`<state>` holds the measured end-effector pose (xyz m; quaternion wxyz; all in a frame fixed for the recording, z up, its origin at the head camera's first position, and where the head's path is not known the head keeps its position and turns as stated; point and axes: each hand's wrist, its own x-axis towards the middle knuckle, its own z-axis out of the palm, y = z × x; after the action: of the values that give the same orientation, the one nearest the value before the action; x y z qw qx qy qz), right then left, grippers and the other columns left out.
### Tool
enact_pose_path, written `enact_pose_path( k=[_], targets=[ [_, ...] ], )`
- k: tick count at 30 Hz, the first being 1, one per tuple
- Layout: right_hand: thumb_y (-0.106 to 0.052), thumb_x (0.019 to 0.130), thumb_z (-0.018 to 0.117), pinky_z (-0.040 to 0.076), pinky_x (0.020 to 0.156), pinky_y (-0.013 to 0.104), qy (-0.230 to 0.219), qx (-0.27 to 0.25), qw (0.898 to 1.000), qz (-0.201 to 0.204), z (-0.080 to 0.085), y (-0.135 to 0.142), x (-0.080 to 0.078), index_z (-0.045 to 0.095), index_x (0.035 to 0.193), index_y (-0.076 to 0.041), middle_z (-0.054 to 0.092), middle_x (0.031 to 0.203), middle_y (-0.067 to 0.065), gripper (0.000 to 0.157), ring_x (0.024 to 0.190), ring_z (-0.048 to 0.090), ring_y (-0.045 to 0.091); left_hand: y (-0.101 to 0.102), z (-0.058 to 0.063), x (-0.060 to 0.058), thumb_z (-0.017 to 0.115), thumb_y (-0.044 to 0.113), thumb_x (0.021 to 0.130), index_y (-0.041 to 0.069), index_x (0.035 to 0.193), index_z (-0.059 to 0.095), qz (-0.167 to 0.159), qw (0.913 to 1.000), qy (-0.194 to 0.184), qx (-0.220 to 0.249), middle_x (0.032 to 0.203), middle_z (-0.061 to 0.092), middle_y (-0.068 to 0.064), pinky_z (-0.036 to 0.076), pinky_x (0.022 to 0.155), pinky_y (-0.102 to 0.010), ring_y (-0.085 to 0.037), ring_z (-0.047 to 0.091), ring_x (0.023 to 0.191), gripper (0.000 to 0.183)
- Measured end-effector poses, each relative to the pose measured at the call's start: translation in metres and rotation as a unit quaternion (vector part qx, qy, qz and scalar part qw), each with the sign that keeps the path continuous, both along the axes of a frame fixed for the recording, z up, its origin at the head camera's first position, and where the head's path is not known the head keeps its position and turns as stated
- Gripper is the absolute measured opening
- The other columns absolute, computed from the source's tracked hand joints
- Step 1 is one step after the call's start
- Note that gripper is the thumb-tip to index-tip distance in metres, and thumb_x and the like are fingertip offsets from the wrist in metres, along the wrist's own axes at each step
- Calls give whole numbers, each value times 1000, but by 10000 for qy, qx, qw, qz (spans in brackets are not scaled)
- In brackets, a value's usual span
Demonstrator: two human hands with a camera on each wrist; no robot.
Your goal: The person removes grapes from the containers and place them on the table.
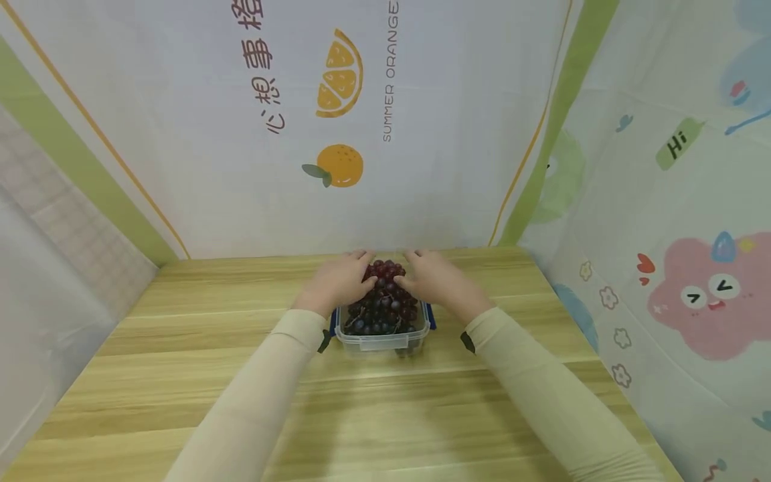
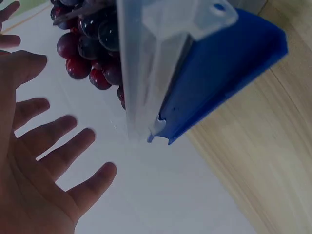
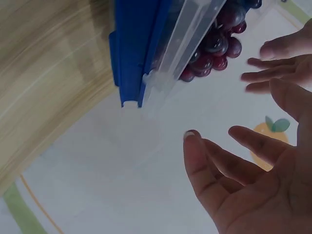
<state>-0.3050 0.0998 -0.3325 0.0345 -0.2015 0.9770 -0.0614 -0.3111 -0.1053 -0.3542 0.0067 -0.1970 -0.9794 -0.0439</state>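
Dark red and purple grapes (image 1: 385,304) fill a clear plastic container (image 1: 367,343) and heap above its rim. Blue side flaps (image 2: 224,73) hang from the container's left and right walls. My left hand (image 1: 341,280) hovers over the left side of the heap, its fingers spread and apart from the grapes in the left wrist view. Over the right side is my right hand (image 1: 435,276); its fingers are loosely bent around nothing in the right wrist view. The two palms face each other across the grapes.
The container stands near the back of a wood-grain table (image 1: 217,348). Behind it hangs a white cloth (image 1: 440,167) printed with oranges and lettering. Another printed cloth (image 1: 650,201) borders the right side.
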Motion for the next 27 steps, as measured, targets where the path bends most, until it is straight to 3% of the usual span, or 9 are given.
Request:
enact_pose_path(
  k=[5,13,21,27],
  targets=[
    [-47,99,52,43,110,49,-97,177,9993,306,-2,-8,6,36,151,-5,42,151,20,68,137,46,35,3,-4,-1,53,40,100,17,150,42,-134,9998,-148,-46,150,48,-8,47,104,-50,-29,51,133,56],
    [-50,97,55,43,110,48,-271,232,9986,377,-13,-15,9,35,152,-4,36,155,21,75,138,44,36,-3,-7,0,54,38,100,15,149,44,-103,9997,-183,133,151,46,-10,46,106,-50,-31,50,135,55],
    [-52,96,56,45,108,46,-413,390,9979,325,-23,-22,11,30,154,-3,31,157,22,80,136,47,35,-15,-12,1,47,38,103,10,151,38,281,9993,-239,104,157,35,-16,34,116,-53,-36,34,145,57],
    [-52,96,57,46,108,46,-415,475,9976,293,-28,-26,11,26,155,-5,31,156,23,81,136,48,34,-25,-24,3,38,39,105,7,155,27,568,9972,-439,229,161,27,-17,32,116,-55,-38,30,147,61]
  ],
)
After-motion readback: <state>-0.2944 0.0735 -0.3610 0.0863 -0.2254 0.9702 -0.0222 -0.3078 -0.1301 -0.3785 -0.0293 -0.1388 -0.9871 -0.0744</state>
